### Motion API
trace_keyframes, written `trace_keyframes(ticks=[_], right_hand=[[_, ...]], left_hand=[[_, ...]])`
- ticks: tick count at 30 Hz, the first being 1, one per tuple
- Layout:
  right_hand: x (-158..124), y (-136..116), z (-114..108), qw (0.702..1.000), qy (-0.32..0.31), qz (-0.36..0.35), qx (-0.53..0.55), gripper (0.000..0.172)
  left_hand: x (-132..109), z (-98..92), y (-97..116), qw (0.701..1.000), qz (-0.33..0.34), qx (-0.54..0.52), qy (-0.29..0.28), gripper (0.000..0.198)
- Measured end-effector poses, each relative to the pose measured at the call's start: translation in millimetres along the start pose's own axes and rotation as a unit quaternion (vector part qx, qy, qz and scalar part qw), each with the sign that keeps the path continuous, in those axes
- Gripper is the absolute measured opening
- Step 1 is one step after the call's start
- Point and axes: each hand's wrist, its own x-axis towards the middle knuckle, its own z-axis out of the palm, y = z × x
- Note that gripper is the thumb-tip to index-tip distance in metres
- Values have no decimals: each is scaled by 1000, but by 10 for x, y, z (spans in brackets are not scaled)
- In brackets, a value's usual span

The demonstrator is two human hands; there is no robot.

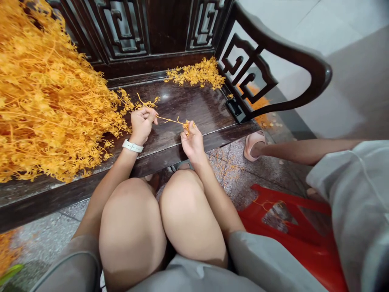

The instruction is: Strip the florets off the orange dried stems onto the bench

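A thin orange plastic sprig point(170, 120) stretches between my two hands above the dark wooden bench point(200, 109). My left hand point(142, 123), with a white watch on the wrist, is closed round the sprig's left end, where small orange flowers stick up. My right hand point(191, 140) pinches the sprig's right end, with a few orange bits at its fingertips. A big heap of orange artificial sprigs point(45, 97) covers the bench's left part, right beside my left hand. A smaller pile of orange pieces point(197, 74) lies at the bench's back right corner.
The bench has a carved dark backrest and a curved armrest point(282, 48) on the right. A red plastic stool point(291, 227) stands on the speckled floor at lower right. Another person's leg with a pink slipper point(253, 144) reaches in from the right. Orange bits litter the floor.
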Motion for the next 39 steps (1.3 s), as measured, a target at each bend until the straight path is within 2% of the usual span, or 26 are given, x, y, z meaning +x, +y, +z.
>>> trace_keyframes(ticks=[6, 12, 16, 18, 21, 22, 24, 27, 29, 31, 32, 33, 34, 36, 37, 39], right_hand=[[63, 25, -89, 999, 12, -31, -24, 7], [65, 31, -27, 999, 23, -27, 2, 32], [98, 27, -51, 998, 23, -58, -9, 35], [136, 5, -150, 995, 37, -90, -10, 37], [149, -27, -333, 989, 64, -136, -4, 42], [129, -31, -375, 988, 59, -143, -11, 43], [48, -32, -397, 988, 16, -146, -52, 45], [-134, -57, -304, 970, -113, -115, -181, 47], [-237, -106, -211, 929, -235, -65, -277, 43], [-277, -179, -133, 866, -363, 9, -344, 40], [-267, -221, -104, 849, -398, 34, -346, 40], [-241, -265, -81, 854, -404, 44, -325, 42], [-204, -305, -64, 879, -382, 42, -283, 44], [-124, -360, -46, 946, -280, 23, -163, 50], [-95, -365, -45, 966, -231, 23, -110, 53], [-74, -318, -58, 977, -191, 55, -74, 55]], left_hand=[[-13, 10, 7, 1000, 6, 22, -4, 30], [10, 15, 8, 1000, 3, 2, 19, 31], [63, -31, 7, 999, -10, -31, 34, 32], [149, -158, 8, 995, -20, -47, 86, 32], [320, -428, 19, 975, -14, -89, 202, 34], [365, -501, 26, 973, -15, -97, 209, 34], [411, -572, 42, 976, -27, -105, 187, 36], [375, -510, 70, 981, -34, -129, 138, 42], [323, -438, 86, 981, -33, -150, 115, 45], [284, -401, 96, 980, -42, -163, 105, 45], [273, -399, 99, 979, -48, -167, 105, 44], [270, -408, 101, 978, -55, -170, 108, 43], [272, -423, 104, 977, -61, -172, 112, 42], [285, -459, 112, 975, -67, -178, 116, 40], [292, -474, 119, 974, -70, -182, 115, 40], [299, -486, 138, 972, -83, -191, 107, 41]])
